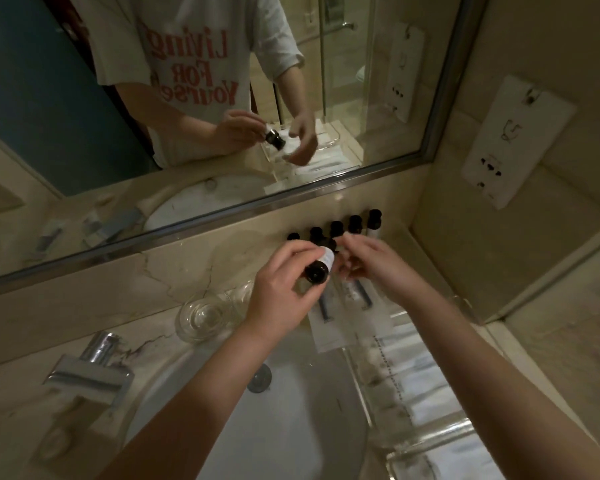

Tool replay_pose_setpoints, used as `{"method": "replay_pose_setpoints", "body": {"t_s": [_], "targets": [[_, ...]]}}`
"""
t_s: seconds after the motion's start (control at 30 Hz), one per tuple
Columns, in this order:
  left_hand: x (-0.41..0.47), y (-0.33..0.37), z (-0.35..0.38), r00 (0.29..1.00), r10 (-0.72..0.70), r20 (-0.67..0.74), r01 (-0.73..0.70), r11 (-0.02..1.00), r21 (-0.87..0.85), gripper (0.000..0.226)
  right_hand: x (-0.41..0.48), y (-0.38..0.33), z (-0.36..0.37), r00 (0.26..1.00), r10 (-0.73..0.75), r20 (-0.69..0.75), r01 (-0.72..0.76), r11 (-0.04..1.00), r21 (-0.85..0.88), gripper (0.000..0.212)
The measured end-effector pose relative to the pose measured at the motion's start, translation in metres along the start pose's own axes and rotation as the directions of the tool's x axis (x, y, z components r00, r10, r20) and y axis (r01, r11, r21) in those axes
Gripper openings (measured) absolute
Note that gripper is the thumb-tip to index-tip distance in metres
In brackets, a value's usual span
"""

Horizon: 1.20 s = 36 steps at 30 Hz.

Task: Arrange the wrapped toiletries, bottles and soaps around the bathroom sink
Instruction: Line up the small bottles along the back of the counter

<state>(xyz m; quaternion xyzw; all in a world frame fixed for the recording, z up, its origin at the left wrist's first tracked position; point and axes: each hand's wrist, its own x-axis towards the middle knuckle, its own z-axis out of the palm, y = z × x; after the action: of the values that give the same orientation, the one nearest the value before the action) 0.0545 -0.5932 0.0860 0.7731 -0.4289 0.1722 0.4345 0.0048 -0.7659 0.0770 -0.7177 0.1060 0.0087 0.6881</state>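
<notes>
Over the sink, left hand grips a black-capped bottle; right hand hovers relaxed, empty. Placing step: it probably joins the bottle row behind.

Framed mirror along back wall. White socket plate on right-hand wall, several outlets. Chrome tap on veined marble desk. Two clear glass tumblers upright behind tap, touching. Clear acrylic tray at right.

White short-sleeved T-shirt (seen in the mirror), red lettering, bare forearms
</notes>
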Motion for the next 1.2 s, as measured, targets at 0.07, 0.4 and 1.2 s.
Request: {"method": "replay_pose_setpoints", "body": {"t_s": [0.07,0.4,1.2], "targets": [[-0.002,0.006,0.0,0.999,0.033,0.008,-0.032,0.999,-0.024,0.033,-0.003,-0.002,0.007,0.997,-0.038,0.064,0.032,0.995,0.093,0.035],[-0.001,0.019,0.0,0.613,-0.591,0.525,0.788,0.508,-0.348,0.03,-0.019,-0.019,-0.016,0.994,-0.101,-0.03,0.099,0.993,-0.063,0.012],[0.031,-0.063,0.039,0.787,-0.547,0.286,0.462,0.829,0.315,0.044,0.088,0.039,-0.118,0.899,-0.095,-0.427,-0.162,0.834,-0.528,0.024]]}}
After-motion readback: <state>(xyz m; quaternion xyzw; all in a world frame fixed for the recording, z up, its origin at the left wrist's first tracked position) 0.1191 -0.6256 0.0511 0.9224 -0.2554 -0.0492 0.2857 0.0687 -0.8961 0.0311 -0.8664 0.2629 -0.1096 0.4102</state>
